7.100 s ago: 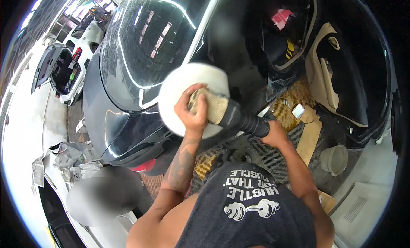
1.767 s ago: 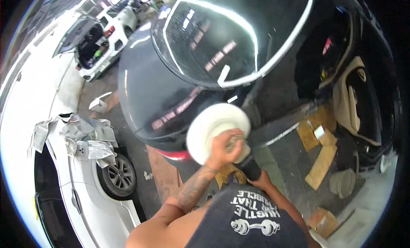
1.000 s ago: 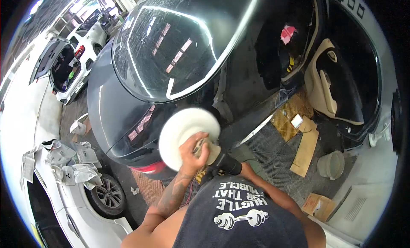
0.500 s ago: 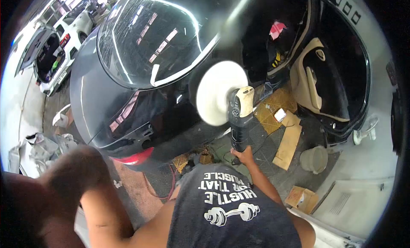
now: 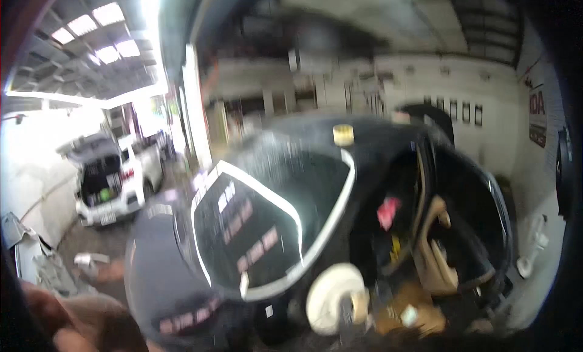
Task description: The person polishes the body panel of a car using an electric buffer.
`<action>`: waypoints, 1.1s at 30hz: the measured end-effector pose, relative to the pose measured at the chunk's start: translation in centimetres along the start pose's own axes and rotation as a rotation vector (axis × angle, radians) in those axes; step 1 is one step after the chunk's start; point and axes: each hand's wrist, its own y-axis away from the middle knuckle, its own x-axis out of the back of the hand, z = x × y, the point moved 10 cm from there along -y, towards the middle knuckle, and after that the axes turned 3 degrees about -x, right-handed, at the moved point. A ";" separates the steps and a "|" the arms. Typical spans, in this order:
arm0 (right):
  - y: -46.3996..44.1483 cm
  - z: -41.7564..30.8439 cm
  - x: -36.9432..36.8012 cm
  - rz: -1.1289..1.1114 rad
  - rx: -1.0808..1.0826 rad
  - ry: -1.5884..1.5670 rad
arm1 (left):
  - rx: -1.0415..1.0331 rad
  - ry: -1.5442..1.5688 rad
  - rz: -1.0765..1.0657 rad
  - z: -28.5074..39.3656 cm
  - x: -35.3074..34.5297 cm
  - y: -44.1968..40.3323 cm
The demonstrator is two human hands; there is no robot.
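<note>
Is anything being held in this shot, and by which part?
It cannot be told: the polisher shows, but its rear handle and the right hand are out of sight. The left hand, apart from it, is too blurred to tell.

From the person's head, the wide, blurred view looks forward and somewhat down across the close dark car [image 5: 155, 255], with the white car [image 5: 144, 170] farther off at nine o'clock, ceiling [image 5: 395, 18] around twelve and round pad [image 5: 325, 297] nearer, between five and six.
</note>
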 end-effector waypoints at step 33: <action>13.0 4.8 -12.7 -0.599 0.184 0.480 | 0.588 0.563 -0.170 0.0 -25.1 26.0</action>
